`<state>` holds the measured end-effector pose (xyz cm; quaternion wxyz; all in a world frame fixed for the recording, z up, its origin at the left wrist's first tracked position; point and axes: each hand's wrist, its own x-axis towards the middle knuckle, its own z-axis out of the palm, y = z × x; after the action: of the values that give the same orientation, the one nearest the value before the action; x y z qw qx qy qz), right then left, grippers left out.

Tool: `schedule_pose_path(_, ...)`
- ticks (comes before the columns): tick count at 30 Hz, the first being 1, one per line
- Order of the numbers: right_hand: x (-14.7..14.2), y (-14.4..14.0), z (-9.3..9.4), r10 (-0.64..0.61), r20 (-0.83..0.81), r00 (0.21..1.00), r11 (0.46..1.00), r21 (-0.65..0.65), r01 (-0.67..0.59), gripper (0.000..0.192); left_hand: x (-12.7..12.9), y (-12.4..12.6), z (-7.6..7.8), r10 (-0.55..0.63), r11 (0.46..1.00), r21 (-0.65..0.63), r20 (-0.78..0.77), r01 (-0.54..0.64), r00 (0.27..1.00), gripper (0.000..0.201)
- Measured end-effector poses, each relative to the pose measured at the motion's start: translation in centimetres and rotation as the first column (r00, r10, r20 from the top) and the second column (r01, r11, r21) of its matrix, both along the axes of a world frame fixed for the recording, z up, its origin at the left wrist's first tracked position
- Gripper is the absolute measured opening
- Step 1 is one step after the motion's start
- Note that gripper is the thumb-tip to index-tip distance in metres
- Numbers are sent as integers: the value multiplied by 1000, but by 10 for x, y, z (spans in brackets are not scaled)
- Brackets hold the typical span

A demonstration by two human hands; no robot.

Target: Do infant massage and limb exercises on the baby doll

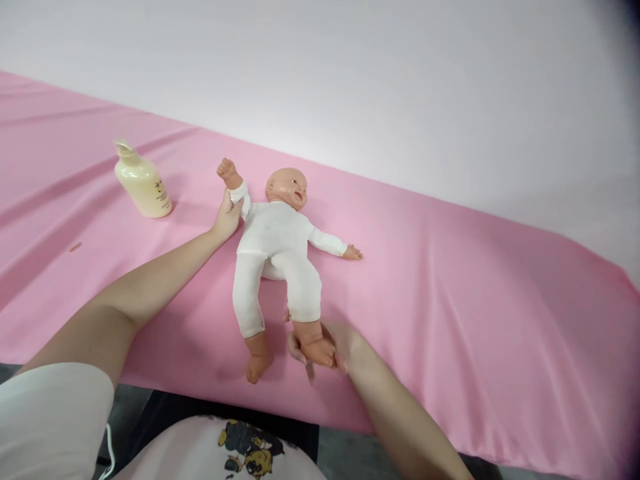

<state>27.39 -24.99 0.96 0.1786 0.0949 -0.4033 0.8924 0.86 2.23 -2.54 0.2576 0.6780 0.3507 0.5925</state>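
Observation:
A baby doll (273, 227) with a white cloth body lies on its back, its bare head turned to the right. My left hand (229, 217) is closed around the doll's sleeved arm on the left, with the doll's small fist raised above my thumb. At the lower right, my right hand (345, 341) cups the doll's bare foot (315, 343) from behind, and parts of my fingers are hidden by that foot. The doll's other foot (259, 360) hangs free, and its other arm stretches out to the right.
A pale yellow pump bottle (145, 183) stands left of the doll. A small brownish strip (75, 247) lies farther left. Pink cloth (475, 320) covers the table and wrinkles in places. Behind its far edge rises a white wall (400, 87).

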Motion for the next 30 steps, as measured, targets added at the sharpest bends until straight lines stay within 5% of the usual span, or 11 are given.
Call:
schedule_pose_path(4, 1, -2, 2, -199, 84, 976, 963, -166, 211, 103, 3, -20, 17, -14, 986, 164, -146, 38, 989, 56)
schedule_pose_path(8, 4, -4, 17, -448, 264, 854, 833, -223, 506, 88, 6, -38, 34, -15, 945, 297, -376, 136, 927, 47)
schedule_pose_path(18, -4, 1, 5, -510, 627, 589, 543, -297, 785, 37, 9, -47, 38, -52, 891, 353, -546, 286, 836, 35)
schedule_pose_path(24, 1, 2, 16, -438, 621, 650, 591, -346, 729, 39, 12, -49, 38, -38, 902, 330, -581, 278, 813, 33)
schedule_pose_path(30, 6, -2, 12, -401, 472, 785, 802, -233, 550, 52, 8, -44, 39, -33, 918, 335, -472, 214, 881, 42)
